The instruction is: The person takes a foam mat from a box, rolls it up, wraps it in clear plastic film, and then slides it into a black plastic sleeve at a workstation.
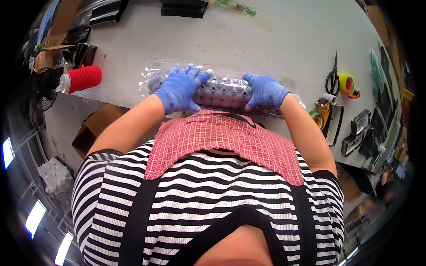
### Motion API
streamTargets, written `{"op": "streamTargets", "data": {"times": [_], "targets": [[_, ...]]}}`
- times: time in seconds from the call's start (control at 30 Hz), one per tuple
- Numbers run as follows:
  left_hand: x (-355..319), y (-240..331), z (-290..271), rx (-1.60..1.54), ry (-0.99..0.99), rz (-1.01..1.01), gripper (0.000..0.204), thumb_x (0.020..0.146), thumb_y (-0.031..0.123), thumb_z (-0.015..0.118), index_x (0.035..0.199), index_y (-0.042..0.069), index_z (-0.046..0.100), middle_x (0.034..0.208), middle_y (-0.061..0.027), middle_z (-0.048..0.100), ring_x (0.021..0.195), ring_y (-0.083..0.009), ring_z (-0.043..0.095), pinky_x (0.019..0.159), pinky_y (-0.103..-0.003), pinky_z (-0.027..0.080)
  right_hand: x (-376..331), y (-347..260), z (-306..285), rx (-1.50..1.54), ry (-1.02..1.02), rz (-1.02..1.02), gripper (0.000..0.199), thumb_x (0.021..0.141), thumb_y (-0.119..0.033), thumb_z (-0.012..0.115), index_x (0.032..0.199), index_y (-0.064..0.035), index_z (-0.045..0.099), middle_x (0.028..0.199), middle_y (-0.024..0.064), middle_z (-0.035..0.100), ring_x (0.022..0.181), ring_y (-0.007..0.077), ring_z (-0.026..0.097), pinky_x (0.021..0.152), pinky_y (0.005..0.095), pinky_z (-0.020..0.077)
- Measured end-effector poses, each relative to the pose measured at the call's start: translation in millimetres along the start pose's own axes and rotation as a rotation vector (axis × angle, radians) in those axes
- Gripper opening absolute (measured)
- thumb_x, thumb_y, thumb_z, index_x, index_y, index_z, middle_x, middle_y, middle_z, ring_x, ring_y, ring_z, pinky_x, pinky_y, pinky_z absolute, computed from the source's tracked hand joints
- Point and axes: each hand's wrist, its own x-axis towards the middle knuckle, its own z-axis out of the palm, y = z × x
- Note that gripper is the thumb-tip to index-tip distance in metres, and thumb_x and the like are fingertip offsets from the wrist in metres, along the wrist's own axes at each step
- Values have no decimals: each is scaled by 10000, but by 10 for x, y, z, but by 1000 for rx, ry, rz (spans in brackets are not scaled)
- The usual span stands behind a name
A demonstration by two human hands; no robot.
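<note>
A grey rolled mat (224, 93) with round bumps and small dark holes lies crosswise at the table's near edge, in clear plastic wrap. My left hand (181, 91), in a blue knit glove with pale fingertips, rests on the roll's left part, fingers stretched and spread. On the right part, my right hand (267, 91), in a matching glove, curves over the roll, its thumb on the near side and fingers on the far side. Loose crinkled wrap (147, 82) sticks out past the left end.
At the left stand a red textured bottle (84, 79) and a small fan (45, 95). Black scissors (332, 80), a yellow tape roll (346, 83) and a tape dispenser (321, 113) lie at the right. Black packets (184, 8) lie at the far edge. An open cardboard box (95, 126) sits below the table's left side.
</note>
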Motion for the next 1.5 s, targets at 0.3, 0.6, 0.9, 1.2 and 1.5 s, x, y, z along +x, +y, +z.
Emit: {"op": "streamTargets", "data": {"times": [0.3, 0.6, 0.9, 1.2, 1.5], "targets": [[170, -14, -91, -129, -260, -123, 1075, 621, 526, 890, 1508, 154, 410, 1228, -130, 615, 1136, -321, 616, 1003, -436, 468, 193, 247, 181, 111, 371, -51, 427, 1037, -360, 442, 1039, -82, 766, 1151, 211, 660, 1109, 387, 620, 980, 467, 473], [163, -34, -67, -119, -271, -120, 1077, 618, 540, 891, 1510, 173, 412, 1268, -123, 606, 1154, -307, 606, 1019, -431, 458, 591, 325, 103, -52, 408, -126, 300, 976, -247, 539, 1177, -98, 705, 1179, 182, 661, 1128, 350, 628, 995, 452, 492], [163, -42, -64, -106, -303, -112, 1057, 657, 510, 878, 1533, 168, 394, 1328, -121, 584, 1199, -294, 586, 1049, -433, 433, 747, 177, -44, -441, 362, -187, 205, 887, -203, 650, 1030, -70, 714, 1085, 169, 694, 1023, 357, 670, 898, 447, 540], [162, -66, -73, -121, -294, -101, 1036, 651, 446, 889, 1526, 168, 409, 1306, -112, 586, 1193, -286, 583, 1041, -422, 432, 953, 169, -37, -619, 330, -218, 172, 872, -124, 598, 913, -32, 736, 933, 187, 732, 838, 357, 724, 756, 457, 581], [137, -70, 3, -147, -234, -86, 1021, 654, 435, 888, 1520, 174, 414, 1295, -118, 583, 1236, -306, 558, 1096, -458, 390, 981, 738, -1688, -277, 975, -128, 195, 898, -224, 583, 926, -69, 698, 942, 173, 719, 868, 364, 697, 770, 446, 564]]}}
